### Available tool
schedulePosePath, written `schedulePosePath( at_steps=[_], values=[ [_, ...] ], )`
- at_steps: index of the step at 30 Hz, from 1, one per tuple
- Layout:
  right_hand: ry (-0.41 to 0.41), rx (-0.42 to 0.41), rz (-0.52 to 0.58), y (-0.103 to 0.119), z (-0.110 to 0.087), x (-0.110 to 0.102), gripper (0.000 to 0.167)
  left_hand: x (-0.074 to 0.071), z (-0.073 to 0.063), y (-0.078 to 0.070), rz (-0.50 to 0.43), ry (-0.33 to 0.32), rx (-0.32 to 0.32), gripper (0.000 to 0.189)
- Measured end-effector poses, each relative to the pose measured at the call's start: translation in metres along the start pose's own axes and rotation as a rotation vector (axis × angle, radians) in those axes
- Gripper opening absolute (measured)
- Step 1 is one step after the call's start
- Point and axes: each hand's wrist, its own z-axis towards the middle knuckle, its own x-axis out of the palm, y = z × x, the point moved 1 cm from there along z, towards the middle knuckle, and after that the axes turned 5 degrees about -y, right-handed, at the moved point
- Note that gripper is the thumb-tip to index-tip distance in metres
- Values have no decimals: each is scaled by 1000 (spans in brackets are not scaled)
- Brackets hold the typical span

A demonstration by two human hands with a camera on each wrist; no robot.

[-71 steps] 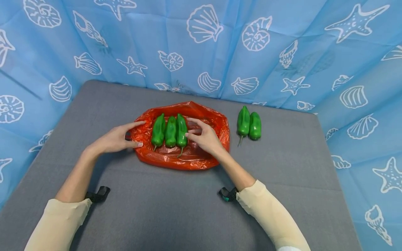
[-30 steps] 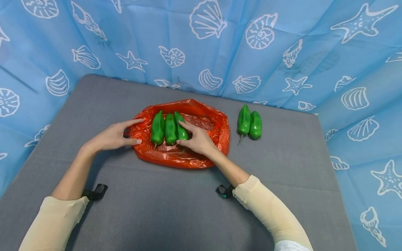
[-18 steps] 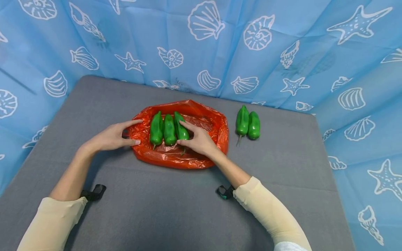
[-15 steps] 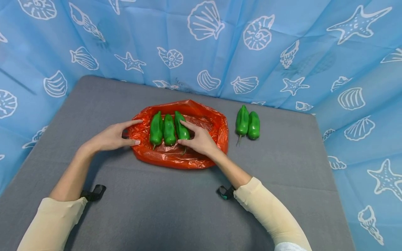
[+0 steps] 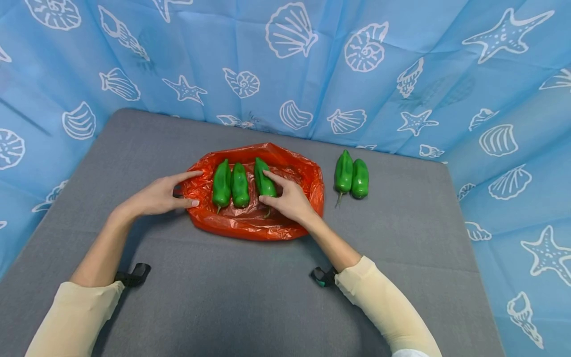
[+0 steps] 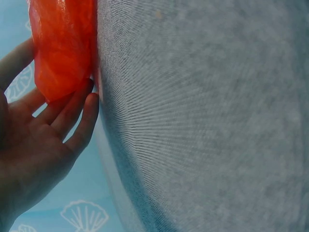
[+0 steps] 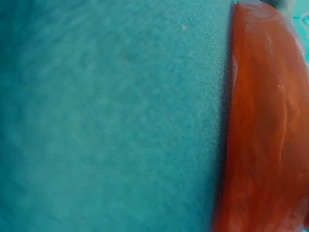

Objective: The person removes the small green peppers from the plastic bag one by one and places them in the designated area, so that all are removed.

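Inside the open red plastic bag [image 5: 250, 232] lie three green peppers. My right hand [image 5: 292, 201] pinches the rightmost green pepper [image 5: 264, 174] between thumb and fingers, apart from the other two. The middle pepper [image 5: 241, 186] and the left pepper [image 5: 221, 183] lie side by side. At the bag's left end, my left hand [image 5: 156, 196] touches the rim with spread, fairly straight fingers. In the left wrist view those fingers [image 6: 72, 113] rest against the bag's side [image 6: 63, 53]. The right wrist view shows only the bag's outer wall [image 7: 270, 125] and cloth, with the right hand out of sight.
Two more green peppers [image 5: 343, 171] lie together on the grey table [image 5: 250, 297], right of the bag. Behind the table hangs a blue curtain [image 5: 312, 59] with white shell prints. Black straps [image 5: 134, 275] sit at both wrists.
My right hand first moved left onto the rightmost pepper, which leaned toward the middle one. It has since drawn that pepper rightward, widening the gap. My left hand stays at the bag's rim.
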Motion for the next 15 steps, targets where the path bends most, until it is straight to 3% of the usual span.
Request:
schedulePosePath(
  at_steps=[15],
  values=[
    [-76,17,110,1,-9,-16,64,0,-1,0,7,-2,-6,76]
  ],
)
